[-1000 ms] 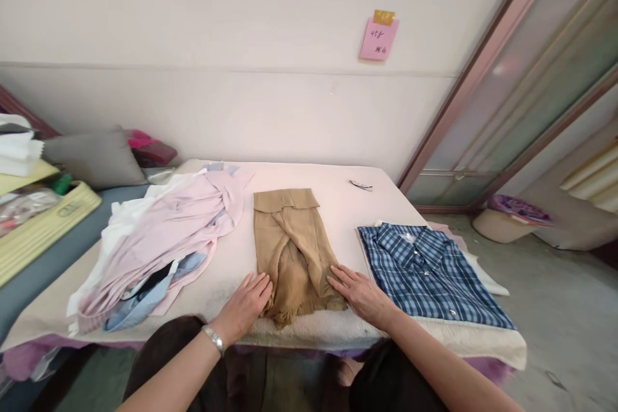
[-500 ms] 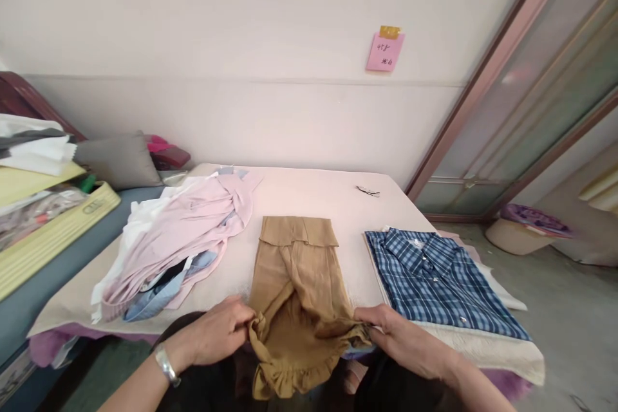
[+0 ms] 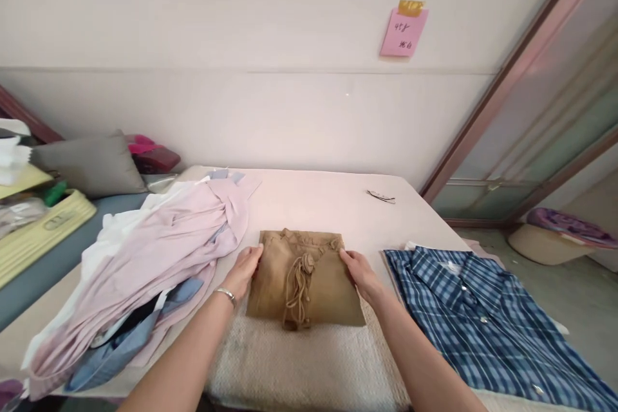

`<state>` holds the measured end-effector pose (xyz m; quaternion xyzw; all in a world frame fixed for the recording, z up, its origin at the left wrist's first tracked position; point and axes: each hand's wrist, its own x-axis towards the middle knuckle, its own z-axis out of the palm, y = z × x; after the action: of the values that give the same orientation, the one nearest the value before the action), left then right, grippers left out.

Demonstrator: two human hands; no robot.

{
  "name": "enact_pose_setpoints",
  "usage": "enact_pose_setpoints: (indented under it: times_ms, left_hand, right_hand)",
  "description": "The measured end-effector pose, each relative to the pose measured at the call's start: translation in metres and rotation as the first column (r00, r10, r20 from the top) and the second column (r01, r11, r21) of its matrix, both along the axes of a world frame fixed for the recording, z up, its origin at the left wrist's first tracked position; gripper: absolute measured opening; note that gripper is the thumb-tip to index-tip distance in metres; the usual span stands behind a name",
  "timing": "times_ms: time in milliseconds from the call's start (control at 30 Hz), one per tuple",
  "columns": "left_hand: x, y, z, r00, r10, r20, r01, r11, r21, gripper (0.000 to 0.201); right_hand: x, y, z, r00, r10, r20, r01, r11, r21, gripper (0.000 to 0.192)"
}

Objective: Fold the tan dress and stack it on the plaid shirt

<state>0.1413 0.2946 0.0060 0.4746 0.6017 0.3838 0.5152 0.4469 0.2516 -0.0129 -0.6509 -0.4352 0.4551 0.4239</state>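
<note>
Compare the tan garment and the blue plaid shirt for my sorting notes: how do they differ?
The tan garment is plain, the blue plaid shirt checked. The tan garment is folded smaller, between both hands; the shirt lies untouched to its right. Both are folded flat on the table.

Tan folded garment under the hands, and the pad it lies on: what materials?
Tan garment: looks like thin matte woven cloth, maybe cotton or linen; fine creases, ruffled edge, limp drawstrings. Pad: cream quilted or waffle-textured fabric, judging by its bumpy surface. Left hand and right hand touch the garment's sides.
</note>
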Motion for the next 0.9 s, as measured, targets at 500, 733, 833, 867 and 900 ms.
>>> enact_pose_setpoints:
  times_ms: [500,733,833,867,900]
  left_hand:
    - [0.015,0.011,-0.037,0.873,0.116,-0.474,-0.09,0.993,0.079,0.016]
    - [0.006,0.012,-0.028,0.779,0.034,-0.626,-0.002,0.999,0.052,0.018]
    - [0.013,0.003,-0.013,0.642,0.091,-0.761,0.149,0.959,0.24,0.03]
    - [0.016,0.0,-0.012,0.592,0.108,-0.799,0.261,0.912,0.317,0.036]
    - [0.019,-0.003,-0.013,0.546,0.117,-0.829,0.382,0.846,0.371,0.042]
  right_hand:
    - [0.007,0.029,-0.011,0.868,-0.018,0.496,0.028,1.0,-0.012,0.032]
    - [0.008,0.015,-0.002,0.794,0.027,0.608,0.065,0.99,-0.128,0.028]
    - [-0.004,0.007,0.005,0.719,0.009,0.695,0.091,0.99,-0.107,0.027]
    - [-0.011,0.005,0.007,0.661,-0.01,0.75,0.092,0.993,-0.067,0.029]
    - [-0.019,0.002,0.007,0.589,-0.035,0.808,0.078,0.997,-0.014,0.033]
